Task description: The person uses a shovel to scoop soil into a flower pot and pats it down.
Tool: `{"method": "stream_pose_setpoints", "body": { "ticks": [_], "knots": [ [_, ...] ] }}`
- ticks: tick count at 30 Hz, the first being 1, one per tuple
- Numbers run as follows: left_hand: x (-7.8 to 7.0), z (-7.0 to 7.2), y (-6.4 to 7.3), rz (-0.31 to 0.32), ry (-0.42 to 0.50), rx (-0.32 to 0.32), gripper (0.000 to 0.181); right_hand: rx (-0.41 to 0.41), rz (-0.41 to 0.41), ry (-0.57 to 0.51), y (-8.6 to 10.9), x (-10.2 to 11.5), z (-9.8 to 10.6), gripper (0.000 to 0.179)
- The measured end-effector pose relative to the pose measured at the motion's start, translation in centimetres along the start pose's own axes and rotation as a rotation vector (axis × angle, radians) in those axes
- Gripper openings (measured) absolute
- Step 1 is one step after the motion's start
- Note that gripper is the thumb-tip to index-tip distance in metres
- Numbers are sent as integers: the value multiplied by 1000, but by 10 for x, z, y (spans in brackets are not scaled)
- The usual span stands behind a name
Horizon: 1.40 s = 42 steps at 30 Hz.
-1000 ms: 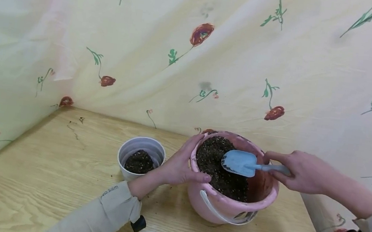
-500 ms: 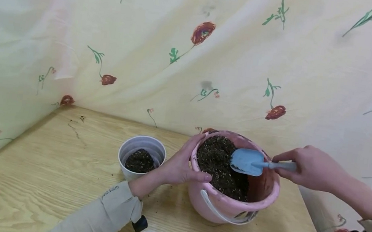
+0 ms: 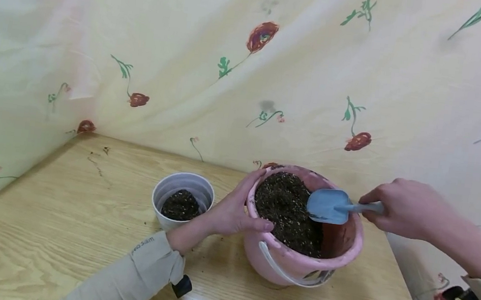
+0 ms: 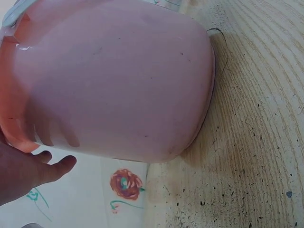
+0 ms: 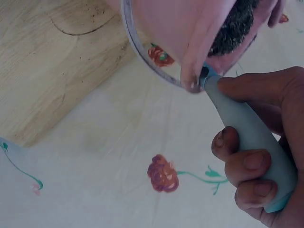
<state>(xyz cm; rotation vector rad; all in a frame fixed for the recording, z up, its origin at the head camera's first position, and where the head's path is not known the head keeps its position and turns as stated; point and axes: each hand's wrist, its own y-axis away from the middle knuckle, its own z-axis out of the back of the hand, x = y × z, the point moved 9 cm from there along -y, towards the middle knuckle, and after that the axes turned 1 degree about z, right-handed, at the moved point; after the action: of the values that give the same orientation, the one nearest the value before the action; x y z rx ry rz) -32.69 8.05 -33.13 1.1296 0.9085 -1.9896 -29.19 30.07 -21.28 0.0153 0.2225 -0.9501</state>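
A pink bucket (image 3: 285,269) holding dark soil (image 3: 289,210) stands on the table, its white handle (image 3: 280,271) hanging at the near side. My left hand (image 3: 235,214) holds the bucket's left rim, thumb over the near part; in the left wrist view some fingers (image 4: 57,168) show by the outer wall. My right hand (image 3: 407,208) grips the grey-blue handle of a small light-blue trowel (image 3: 329,206). The trowel's blade is tilted over the soil inside the bucket. In the right wrist view the fingers curl round the trowel handle (image 5: 251,128).
Left of the bucket is a white pot (image 3: 162,214) with a mound of soil (image 3: 180,206), partly behind the left forearm. Soil crumbs lie on the wooden table (image 3: 58,228). A flower-patterned cloth (image 3: 180,54) hangs behind and beside the table.
My right hand has drawn the trowel rightward across the bucket, away from the soil's middle, and its blade has tilted. My left hand has stayed on the rim.
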Motion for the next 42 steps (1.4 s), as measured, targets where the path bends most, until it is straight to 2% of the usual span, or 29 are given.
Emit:
{"method": "stream_pose_setpoints", "body": {
  "ticks": [4,10,14,17,23,29,36,42],
  "knots": [
    [-1,0,-1,-2,-1,7,113,29,-9,-4,-7,5,-5,13],
    [-1,0,-2,-18,-1,18,112,31,-12,-32,-12,6,-9,11],
    [-1,1,-1,-13,-1,15,113,26,25,-61,-17,11,-11,9],
    [0,1,-1,-15,10,12,112,29,57,-85,-23,24,-15,8],
    [0,-3,-2,-14,36,11,113,-40,117,-66,-34,42,-17,5],
    [0,1,-1,-32,2,-8,114,-75,208,-179,-37,51,-25,5],
    [4,1,-2,-11,22,-8,115,-17,163,-319,-36,43,-39,15],
    [2,1,-1,-35,32,2,113,-31,168,-369,-35,43,-44,11]
  ]
}}
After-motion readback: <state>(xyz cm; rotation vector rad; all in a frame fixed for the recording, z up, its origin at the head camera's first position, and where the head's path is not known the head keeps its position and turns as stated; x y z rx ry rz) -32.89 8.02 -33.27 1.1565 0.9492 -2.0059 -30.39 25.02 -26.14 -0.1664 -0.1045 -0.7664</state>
